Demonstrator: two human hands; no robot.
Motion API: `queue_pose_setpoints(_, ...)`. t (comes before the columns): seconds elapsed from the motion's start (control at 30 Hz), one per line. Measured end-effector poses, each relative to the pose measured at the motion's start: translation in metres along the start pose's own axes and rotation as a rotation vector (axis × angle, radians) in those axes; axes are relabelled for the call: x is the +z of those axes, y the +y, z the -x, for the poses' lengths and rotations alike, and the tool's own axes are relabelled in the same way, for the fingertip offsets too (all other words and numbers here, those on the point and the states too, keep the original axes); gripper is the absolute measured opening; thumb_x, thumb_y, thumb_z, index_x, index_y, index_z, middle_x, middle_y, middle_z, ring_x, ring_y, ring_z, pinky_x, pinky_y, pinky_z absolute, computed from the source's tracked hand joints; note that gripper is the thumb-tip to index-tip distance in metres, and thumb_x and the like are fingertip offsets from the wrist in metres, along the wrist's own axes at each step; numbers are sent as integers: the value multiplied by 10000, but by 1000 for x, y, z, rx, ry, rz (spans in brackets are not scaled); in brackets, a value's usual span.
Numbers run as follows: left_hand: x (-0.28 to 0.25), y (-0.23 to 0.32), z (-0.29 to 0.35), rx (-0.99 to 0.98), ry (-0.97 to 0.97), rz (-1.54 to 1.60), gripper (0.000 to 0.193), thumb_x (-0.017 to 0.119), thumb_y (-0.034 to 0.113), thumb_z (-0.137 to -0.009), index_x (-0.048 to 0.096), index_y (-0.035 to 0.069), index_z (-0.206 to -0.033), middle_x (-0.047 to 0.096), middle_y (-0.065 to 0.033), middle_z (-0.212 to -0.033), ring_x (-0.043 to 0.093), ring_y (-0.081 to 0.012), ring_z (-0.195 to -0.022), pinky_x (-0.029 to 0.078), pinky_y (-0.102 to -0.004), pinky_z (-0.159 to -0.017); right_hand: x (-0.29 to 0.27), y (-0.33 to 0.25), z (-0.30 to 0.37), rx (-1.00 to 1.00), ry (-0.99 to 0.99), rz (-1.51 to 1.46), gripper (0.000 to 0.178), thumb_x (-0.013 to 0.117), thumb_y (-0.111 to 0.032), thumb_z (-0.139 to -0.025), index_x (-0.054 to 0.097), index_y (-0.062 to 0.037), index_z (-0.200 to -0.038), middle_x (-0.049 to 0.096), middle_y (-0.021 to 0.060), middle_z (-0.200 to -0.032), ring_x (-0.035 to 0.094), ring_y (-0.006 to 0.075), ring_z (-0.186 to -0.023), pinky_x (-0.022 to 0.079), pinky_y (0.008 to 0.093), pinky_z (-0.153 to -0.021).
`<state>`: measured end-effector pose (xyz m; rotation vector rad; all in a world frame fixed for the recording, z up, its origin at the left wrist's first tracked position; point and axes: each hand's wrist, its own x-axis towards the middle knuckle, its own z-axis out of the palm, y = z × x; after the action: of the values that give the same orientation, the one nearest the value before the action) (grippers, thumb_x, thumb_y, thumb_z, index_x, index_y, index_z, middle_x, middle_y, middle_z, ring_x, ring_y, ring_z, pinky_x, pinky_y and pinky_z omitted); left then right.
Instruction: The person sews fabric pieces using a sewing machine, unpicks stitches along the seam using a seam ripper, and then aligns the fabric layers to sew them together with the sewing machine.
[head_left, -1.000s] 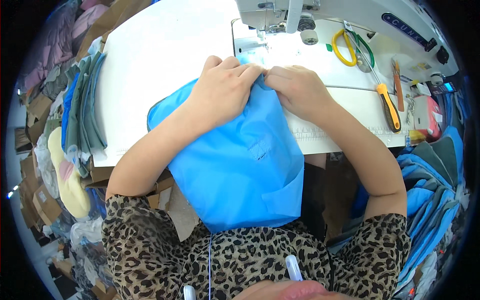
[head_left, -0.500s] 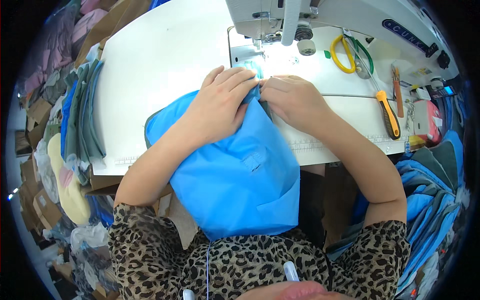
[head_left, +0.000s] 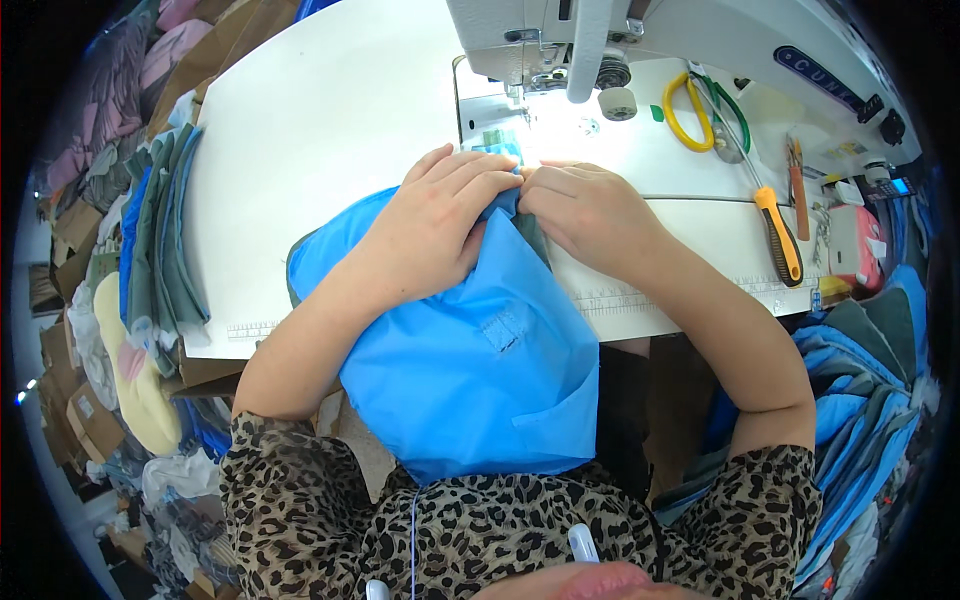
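Observation:
A blue fabric piece with a dark green edge hangs from the white sewing table over my lap, a small stitched patch on its front. Its upper end is gathered just in front of the sewing machine's needle area. My left hand lies over the gathered part, fingers together, with cloth bunched by the thumb. Beside it, my right hand pinches the fabric's edge, fingers curled. The two hands' fingertips nearly meet. Exactly how the layers lie beneath the fingers is hidden.
Yellow-and-green-handled scissors, an orange screwdriver and a small brown-handled tool lie at the right. Folded green and blue cloth pieces hang over the table's left edge. More blue cloth is heaped at lower right.
Both hands and the gathered fabric have shifted slightly toward me, away from the needle. The whole view has also moved a little. The grip looks the same.

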<state>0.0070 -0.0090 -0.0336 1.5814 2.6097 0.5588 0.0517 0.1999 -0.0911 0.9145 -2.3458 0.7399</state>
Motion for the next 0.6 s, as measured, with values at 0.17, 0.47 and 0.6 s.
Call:
queue_pose_setpoints(0.17,0,5,4,-63,-24,-70,528,560,-48,-763,529,108,-1266,538,-99,-1346,472,-300,-1282,246,-508,-1147,-1,-2,0,-5,-9,-12,80,612,-64,-790,542,-63,-829,586,84,-862,645,244,-873,527,354,-814)
queue_pose_setpoints(0.47,-2,7,5,-73,6,-76,504,573,-42,-759,540,95,-1243,536,-107,-1338,487,-320,-1262,295,-507,-1125,-4,-4,-2,14,-48,-49,95,604,-71,-792,540,-54,-859,575,93,-890,637,253,-887,524,350,-786)
queue_pose_setpoints(0.6,0,8,6,-112,62,14,475,602,-24,-757,544,86,-1216,547,-118,-1301,519,-333,-1218,332,-510,-1107,-7,-3,-3,34,-118,-68,91,599,-68,-800,543,-53,-870,572,93,-901,635,257,-894,524,354,-784)
